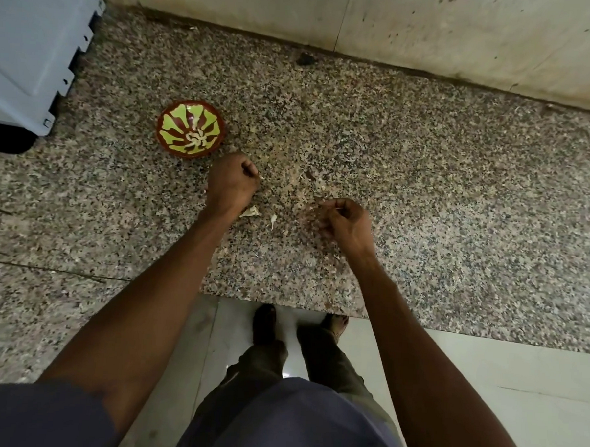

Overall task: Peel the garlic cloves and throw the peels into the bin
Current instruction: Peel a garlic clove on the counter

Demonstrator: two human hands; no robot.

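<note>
On the speckled bench (425, 182), the patterned bowl (190, 128) already holds several peeled cloves. The left hand (232, 182) is fisted — contents unclear; the right hand (346, 222) pinches a scrap. Two cloves (250, 212) remain — no bin visible.

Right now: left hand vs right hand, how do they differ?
The left hand sits farther from the person, just below the bowl; the right hand is nearer and apart from the bowl. The left hand is a tight fist with only a pale sliver showing at the fingers; the right hand pinches a thin pale scrap at its fingertips. Two loose garlic pieces lie by the left wrist, not the right. Both hover over the granite counter, fingers curled.
</note>
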